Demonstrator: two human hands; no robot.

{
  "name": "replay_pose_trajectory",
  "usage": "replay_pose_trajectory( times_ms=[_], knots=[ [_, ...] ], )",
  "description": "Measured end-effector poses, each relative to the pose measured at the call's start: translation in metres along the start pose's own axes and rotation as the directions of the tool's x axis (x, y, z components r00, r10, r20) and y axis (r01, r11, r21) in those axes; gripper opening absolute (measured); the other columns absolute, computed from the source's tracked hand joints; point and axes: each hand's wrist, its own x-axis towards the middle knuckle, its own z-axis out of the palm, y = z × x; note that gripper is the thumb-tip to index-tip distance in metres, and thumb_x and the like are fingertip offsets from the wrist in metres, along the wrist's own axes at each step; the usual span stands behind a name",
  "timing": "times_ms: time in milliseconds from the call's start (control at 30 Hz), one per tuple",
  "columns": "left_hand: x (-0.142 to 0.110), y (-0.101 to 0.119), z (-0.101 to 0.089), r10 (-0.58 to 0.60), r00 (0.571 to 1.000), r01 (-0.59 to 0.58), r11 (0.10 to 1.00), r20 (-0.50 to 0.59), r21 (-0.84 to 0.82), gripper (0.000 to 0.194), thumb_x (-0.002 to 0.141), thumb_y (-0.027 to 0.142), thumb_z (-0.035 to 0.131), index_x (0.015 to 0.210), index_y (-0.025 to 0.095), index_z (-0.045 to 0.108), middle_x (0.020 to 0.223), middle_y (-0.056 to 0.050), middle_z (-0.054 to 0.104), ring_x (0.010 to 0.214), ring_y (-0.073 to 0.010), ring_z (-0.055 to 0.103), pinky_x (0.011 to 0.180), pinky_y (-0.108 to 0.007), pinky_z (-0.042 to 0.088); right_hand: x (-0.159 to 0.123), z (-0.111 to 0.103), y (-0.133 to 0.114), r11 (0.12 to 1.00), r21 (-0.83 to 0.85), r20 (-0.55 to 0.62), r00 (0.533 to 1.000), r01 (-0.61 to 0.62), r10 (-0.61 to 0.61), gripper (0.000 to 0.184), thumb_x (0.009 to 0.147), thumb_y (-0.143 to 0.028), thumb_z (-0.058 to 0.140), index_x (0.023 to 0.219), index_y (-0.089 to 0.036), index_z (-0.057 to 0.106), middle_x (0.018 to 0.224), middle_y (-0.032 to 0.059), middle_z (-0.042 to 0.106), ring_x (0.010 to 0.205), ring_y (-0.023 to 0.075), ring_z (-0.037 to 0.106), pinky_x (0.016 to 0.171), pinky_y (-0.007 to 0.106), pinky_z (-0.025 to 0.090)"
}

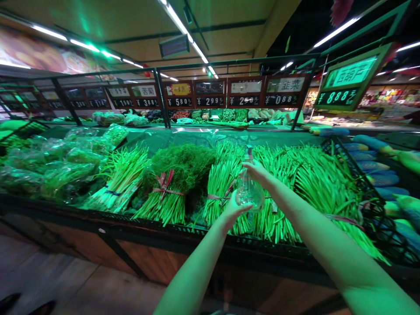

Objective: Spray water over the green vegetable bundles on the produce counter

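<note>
A clear plastic spray bottle (249,191) stands roughly upright, its round, bulbous body seen through to a glint of clear liquid, though the level is hard to tell. Its narrow sprayer head (248,153) points up above the right hand (257,172), whose fingers wrap the bottle's shoulder, while the left hand (233,210) presses against its lower side. It is held in the air over bundled green vegetables (315,188).

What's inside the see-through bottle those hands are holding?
The spray bottle seems to hold clear liquid, though I can't tell what kind. The left hand and right hand cover part of it.
</note>
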Motion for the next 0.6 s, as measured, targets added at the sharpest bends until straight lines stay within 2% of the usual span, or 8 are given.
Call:
replay_pose_trajectory(
  times_ms=[200,367,600],
  knots=[
    [0.012,-0.021,0.025,-0.023,0.997,0.019,0.998,0.078,0.054,0.063,0.053,0.034,0.072,0.107,0.018,0.042,0.112,-0.01,0.046,0.104,-0.0244,0.044,0.083,-0.034,0.038,-0.013,-0.039,0.001,1.0,-0.001,-0.057,0.998,0.003,-0.003,0.011,0.081,-0.017,0.045,0.084,-0.018,0.035,0.055,0.0001,0.056,0.05,0.0146,0.057,0.049,0.025,0.046],
    [0.015,-0.035,0.048,-0.027,0.997,0.023,0.998,0.075,0.051,0.067,0.047,0.034,0.074,0.103,0.016,0.043,0.105,-0.01,0.05,0.1,-0.0225,0.047,0.085,-0.033,0.036,-0.025,-0.067,0.006,1.0,0.022,-0.024,1.0,0.003,-0.002,0.011,0.081,-0.02,0.046,0.082,-0.018,0.035,0.06,0.0013,0.057,0.052,0.0139,0.057,0.049,0.022,0.046],
    [0.023,-0.056,0.067,-0.017,0.988,0.01,0.999,0.155,0.05,0.071,0.048,0.037,0.073,0.108,0.014,0.042,0.111,-0.013,0.046,0.104,-0.0249,0.044,0.086,-0.036,0.035,-0.032,-0.094,0.011,0.999,-0.027,-0.119,0.993,-0.022,0.018,0.014,0.078,-0.019,0.046,0.085,-0.018,0.033,0.053,-0.0018,0.054,0.047,0.0138,0.056,0.05,0.025,0.046]
  ],
)
